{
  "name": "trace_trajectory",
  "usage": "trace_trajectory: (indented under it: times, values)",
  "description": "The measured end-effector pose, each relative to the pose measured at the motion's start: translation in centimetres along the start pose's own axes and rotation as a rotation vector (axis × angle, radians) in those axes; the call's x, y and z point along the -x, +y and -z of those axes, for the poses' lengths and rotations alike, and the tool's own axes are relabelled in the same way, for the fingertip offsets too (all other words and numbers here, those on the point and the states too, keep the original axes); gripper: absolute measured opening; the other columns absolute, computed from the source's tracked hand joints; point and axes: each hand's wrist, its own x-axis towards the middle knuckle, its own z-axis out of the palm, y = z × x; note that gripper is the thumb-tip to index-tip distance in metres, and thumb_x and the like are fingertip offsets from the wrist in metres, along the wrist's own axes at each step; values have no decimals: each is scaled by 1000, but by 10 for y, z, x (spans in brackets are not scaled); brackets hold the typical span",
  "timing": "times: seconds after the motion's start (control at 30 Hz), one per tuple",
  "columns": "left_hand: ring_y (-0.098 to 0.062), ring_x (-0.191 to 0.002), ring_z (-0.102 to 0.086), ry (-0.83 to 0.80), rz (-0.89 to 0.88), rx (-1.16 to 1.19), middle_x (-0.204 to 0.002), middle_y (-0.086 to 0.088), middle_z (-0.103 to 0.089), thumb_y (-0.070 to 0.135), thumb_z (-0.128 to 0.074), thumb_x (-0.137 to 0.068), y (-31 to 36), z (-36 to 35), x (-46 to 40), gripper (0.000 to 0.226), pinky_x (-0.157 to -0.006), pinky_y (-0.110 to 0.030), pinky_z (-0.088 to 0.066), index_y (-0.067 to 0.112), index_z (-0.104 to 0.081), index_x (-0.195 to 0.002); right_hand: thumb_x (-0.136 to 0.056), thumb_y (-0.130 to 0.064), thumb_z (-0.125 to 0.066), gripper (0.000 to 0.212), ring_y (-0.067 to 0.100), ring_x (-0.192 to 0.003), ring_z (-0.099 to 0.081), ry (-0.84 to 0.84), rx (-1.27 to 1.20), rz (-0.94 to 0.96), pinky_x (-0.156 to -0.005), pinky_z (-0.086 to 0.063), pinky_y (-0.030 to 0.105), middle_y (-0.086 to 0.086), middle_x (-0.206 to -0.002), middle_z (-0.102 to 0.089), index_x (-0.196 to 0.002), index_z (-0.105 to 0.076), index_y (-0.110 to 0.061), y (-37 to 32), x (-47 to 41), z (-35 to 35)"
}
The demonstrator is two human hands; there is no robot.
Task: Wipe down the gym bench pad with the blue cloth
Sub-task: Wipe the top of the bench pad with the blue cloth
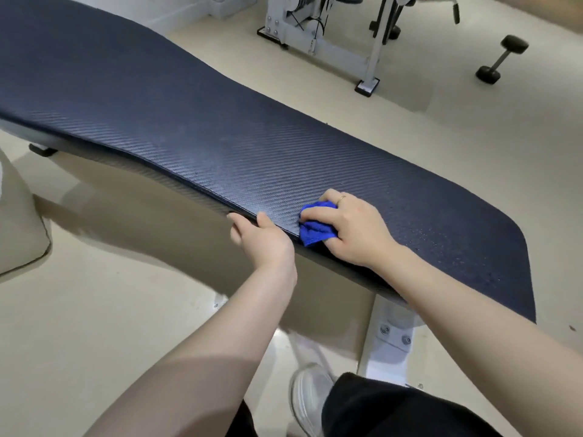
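The right hand (353,228) lies palm down on the bench pad (220,137), fingers curled over a bunched blue cloth (314,230) and pressing it to the pad just inside the near edge. A ring (341,198) sits on one finger. Most of the cloth is hidden under the palm; only a crumpled fold shows at the thumb side.

The left hand (258,239) grips the same near edge just beside the cloth, thumb on the top surface, fingers wrapped below and out of sight. It holds nothing but the pad.

The pad is dark navy with a woven texture, running from the rounded right end up to the far left corner, where the frame cuts it off. Fine speckles dot its right end; whether droplets or dust cannot be told.

Under the pad a white bolted bracket (389,337) shows, partly covered by the right forearm. A white shoe (307,395) and dark trouser leg (394,408) stand below. Beyond the far edge, on the pale floor (110,310), are a white machine frame (328,36), cropped at the top, and a black dumbbell (501,58).
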Motion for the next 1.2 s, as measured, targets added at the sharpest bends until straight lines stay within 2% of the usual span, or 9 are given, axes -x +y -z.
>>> trace_trajectory:
  times: [0.17, 0.27, 0.33, 0.4, 0.5, 0.63, 0.83, 1.1, 1.2]
  values:
    - [-13, -129, -36, -56, 13, -23, -156, 1, -11, 22, -32, -101, 7, 7, 6, 56, -105, -22, -22, 18, -7, -150, -81, -19, -51, 38, 33, -96, -51, 101, 138, -373, -75, -40, 35, 9, -112, -52, -117, -59, -30, 19, -33, 5]
    - [-8, -109, -42, 0, 5, 37, -150, -4, -29, 19, -40, -99, 4, 6, 0, 56, -94, -15, -25, 16, -16, -149, -77, -20, -53, 33, 32, -84, -53, 20, 125, -208, -65, -34, 31, 8, -99, -54, -108, -62, -29, -3, -18, 4]
    - [-12, -107, -46, 17, -6, 74, -145, -6, -36, 19, -41, -98, -1, 5, -4, 56, -94, -16, -28, 16, -19, -149, -70, -22, -50, 30, 25, -62, -47, 11, 36, 22, -57, -29, 27, 4, -79, -53, -95, -67, -28, -15, 9, 3]
    - [-8, -107, -43, 21, -17, 103, -147, -5, -34, 20, -41, -98, -6, 3, -6, 56, -95, -16, -28, 16, -18, -149, -67, -25, -42, 35, 19, -58, -36, -56, -54, 115, -56, -28, 25, 0, -72, -47, -90, -67, -31, -16, 25, 5]
    - [-5, -106, -40, 53, -27, 129, -148, -5, -32, 20, -40, -99, -6, -2, -4, 56, -96, -16, -26, 16, -16, -149, -75, -22, -44, 36, 22, -74, -44, -100, -51, -21, -63, -31, 27, -2, -86, -48, -103, -65, -33, 3, 5, 11]
    - [-5, -106, -40, 137, -43, 183, -148, -4, -32, 19, -37, -100, -5, -12, 1, 54, -96, -14, -24, 17, -16, -149, -82, -21, -51, 33, 30, -95, -50, 10, 76, -220, -73, -35, 31, 5, -107, -52, -110, -62, -33, 26, -24, 12]
    - [-4, -129, -35, 230, -85, 281, -154, 2, -24, 19, -34, -101, -7, -24, 5, 50, -98, -11, -20, 19, -20, -149, -67, -19, -48, 35, 27, -65, -49, -148, -142, 268, -60, -39, 28, 4, -83, -56, -92, -68, -31, 26, 26, 15]
    - [-3, -118, -41, 318, -99, 328, -138, 13, -30, 16, -40, -99, -10, -28, 16, 50, -104, -16, -26, 19, -26, -147, -80, -9, -49, 50, 31, -103, -49, 77, 19, 104, -80, -38, 37, 6, -120, -54, -128, -40, -17, 31, -68, -3]
    - [-5, -117, -43, 339, -126, 241, -146, 8, -29, 8, -38, -97, -20, -43, 38, 52, -110, -22, -28, 19, -27, -147, -78, -9, -50, 44, 33, -98, -52, -2, -14, 369, -78, -41, 38, 7, -117, -57, -121, -51, -17, 35, -47, 0]
